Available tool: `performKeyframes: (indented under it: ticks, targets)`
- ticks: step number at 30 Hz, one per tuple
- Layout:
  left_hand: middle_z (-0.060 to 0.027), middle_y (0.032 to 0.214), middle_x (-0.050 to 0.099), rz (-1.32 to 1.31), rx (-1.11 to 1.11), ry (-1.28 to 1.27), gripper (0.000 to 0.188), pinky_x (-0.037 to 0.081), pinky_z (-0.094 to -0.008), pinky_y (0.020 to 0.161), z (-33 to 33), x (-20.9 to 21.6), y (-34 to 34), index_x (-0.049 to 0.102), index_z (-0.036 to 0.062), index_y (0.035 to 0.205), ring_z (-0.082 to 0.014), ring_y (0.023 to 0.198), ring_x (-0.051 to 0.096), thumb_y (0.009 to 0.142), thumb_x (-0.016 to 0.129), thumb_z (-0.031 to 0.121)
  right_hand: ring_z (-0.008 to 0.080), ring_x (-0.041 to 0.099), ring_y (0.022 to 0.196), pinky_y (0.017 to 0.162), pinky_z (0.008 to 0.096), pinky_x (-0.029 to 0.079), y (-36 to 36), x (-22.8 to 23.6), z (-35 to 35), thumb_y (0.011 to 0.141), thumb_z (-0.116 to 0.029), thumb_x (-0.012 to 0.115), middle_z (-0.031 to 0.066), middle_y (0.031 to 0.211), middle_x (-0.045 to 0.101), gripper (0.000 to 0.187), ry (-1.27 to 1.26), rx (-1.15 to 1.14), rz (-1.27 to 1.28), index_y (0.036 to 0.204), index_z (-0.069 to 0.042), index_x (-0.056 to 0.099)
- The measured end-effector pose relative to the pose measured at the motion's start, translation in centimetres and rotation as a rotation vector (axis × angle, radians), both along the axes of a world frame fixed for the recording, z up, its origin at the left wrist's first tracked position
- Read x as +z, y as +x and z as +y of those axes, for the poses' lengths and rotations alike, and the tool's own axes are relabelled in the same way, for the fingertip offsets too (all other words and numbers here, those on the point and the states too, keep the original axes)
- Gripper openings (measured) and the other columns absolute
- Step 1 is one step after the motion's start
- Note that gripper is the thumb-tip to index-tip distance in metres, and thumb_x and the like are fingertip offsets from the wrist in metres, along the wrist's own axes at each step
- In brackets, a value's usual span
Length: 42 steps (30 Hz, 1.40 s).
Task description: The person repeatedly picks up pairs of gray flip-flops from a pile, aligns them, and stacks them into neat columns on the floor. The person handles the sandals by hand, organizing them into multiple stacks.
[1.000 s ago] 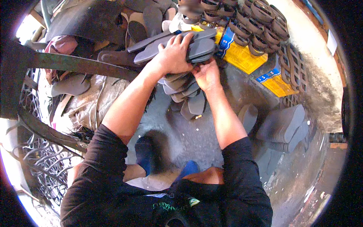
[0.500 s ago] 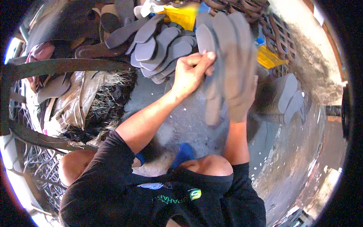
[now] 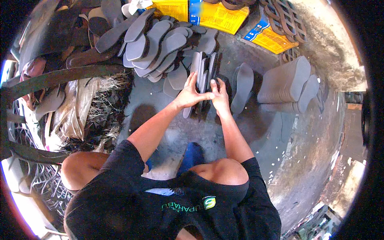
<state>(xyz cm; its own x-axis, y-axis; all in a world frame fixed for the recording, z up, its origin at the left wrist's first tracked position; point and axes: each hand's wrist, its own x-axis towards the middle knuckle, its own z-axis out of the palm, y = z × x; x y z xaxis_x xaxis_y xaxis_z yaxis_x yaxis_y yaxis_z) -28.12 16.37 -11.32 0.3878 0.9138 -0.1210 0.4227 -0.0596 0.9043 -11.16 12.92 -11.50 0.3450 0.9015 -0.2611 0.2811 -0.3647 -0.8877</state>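
Note:
Several grey shoe soles (image 3: 203, 68) stand edge-on in a bunch between my palms, above the floor. My left hand (image 3: 189, 95) presses against the bunch from the left. On the opposite side, my right hand (image 3: 220, 98) closes in on it, and the two thumbs meet at the near side. The soles' lower ends reach below my hands, partly covered by them. Just right of my right hand, a few grey soles (image 3: 242, 86) lie together. A loose heap of grey soles (image 3: 154, 50) spreads out beyond my left hand.
A neat stack of soles (image 3: 286, 82) stands at the right. Yellow and blue boxes (image 3: 219, 18) line the far side, with brown lattice-like pieces (image 3: 280, 24) at the far right. At left, a curved dark band (image 3: 68, 75) arches over a sack (image 3: 74, 114) and stringy scraps (image 3: 112, 100).
The soles, fanned out and blurred with motion before, are now gathered edge-on between both palms. My right hand has moved left, closer to the left one. The head view has shifted too.

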Motion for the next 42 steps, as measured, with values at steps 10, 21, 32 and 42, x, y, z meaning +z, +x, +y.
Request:
performKeyframes:
  ticks: [10, 21, 32, 42]
  targets:
    - [-0.0304, 0.15, 0.05, 0.04, 0.162, -0.313, 0.082, 0.04, -0.0425, 0.117, -2.1, 4.0, 2.0, 0.036, -0.0026, 0.154, -0.0423, 0.141, 0.049, 0.09, 0.065, 0.04, 0.0489, 0.058, 0.127, 0.108, 0.0485, 0.046, -0.6, 3.5, -2.1, 0.1, -0.07, 0.048, 0.0311, 0.135, 0.062, 0.086, -0.219, 0.098, -0.022, 0.15, 0.0, 0.045]
    - [-0.0111, 0.115, 0.071, -0.846, 0.443, -0.915, 0.039, 0.056, -0.0446, 0.092, -1.3, 0.6, -3.1, 0.063, 0.0044, 0.125, -0.0296, 0.102, 0.069, 0.092, 0.063, 0.026, 0.0444, 0.064, 0.122, 0.105, 0.0478, 0.049, 0.9, -0.8, -2.8, 0.097, -0.062, 0.062, 0.0278, 0.132, 0.065, 0.083, -0.099, -0.036, -0.071, 0.148, 0.001, 0.043]
    - [-0.0339, 0.157, 0.033, 0.294, 0.207, -0.339, 0.144, 0.032, -0.0512, 0.121, -2.3, 0.0, 0.5, 0.023, -0.0123, 0.157, -0.0472, 0.147, 0.034, 0.068, 0.068, 0.091, 0.0434, 0.064, 0.116, 0.1, 0.049, 0.05, 0.7, -1.6, -2.3, 0.092, -0.056, 0.072, 0.0278, 0.126, 0.066, 0.079, 0.06, 0.045, -0.197, 0.139, 0.004, 0.052]
    - [-0.0302, 0.147, 0.041, 0.225, 0.156, 0.174, 0.121, 0.039, -0.0522, 0.115, -3.8, 6.4, 3.1, 0.024, -0.0072, 0.158, -0.0463, 0.137, 0.043, 0.077, 0.082, 0.063, 0.0306, 0.07, 0.114, 0.1, 0.0389, 0.052, 2.4, 4.0, -4.1, 0.083, -0.036, 0.088, 0.0216, 0.124, 0.071, 0.071, 0.153, -0.124, -0.063, 0.136, 0.002, 0.059]
